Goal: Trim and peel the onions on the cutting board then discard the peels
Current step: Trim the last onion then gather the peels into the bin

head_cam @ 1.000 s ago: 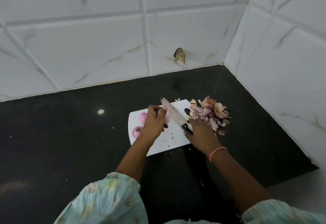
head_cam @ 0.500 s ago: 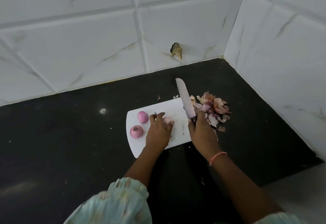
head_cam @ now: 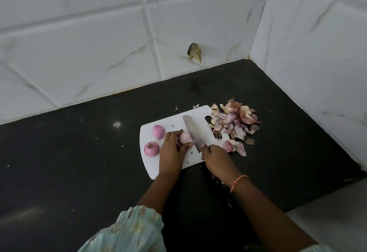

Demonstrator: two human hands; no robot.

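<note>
Head view shows your left hand point(head_cam: 171, 148) curled over a pale, partly peeled onion point(head_cam: 185, 137) near the middle of the white plastic cutting board point(head_cam: 168, 164), thumb and fingers pinching it against the board. Your right hand point(head_cam: 215, 157) is wrapped round the handle of a steel-bladed kitchen knife point(head_cam: 193, 132); the blade lies across the board just right of that onion, its tip pointing toward the back wall and its edge touching or almost touching the onion's side, though you cannot tell which.

Two peeled pink-purple onions sit at the board's left end, one point(head_cam: 158, 131) nearer the back edge of the black stone counter point(head_cam: 69, 152), the other point(head_cam: 151, 149) nearer the front.

A heap of papery pink and brown onion peels point(head_cam: 234, 121) spreads over the board's right end and onto the counter beside it, toward the counter's back right corner. A few loose scraps lie just behind the board.

An orange thread bracelet point(head_cam: 238, 182) circles your right wrist. A pale green patterned sleeve point(head_cam: 129, 232) covers your left forearm.
</note>
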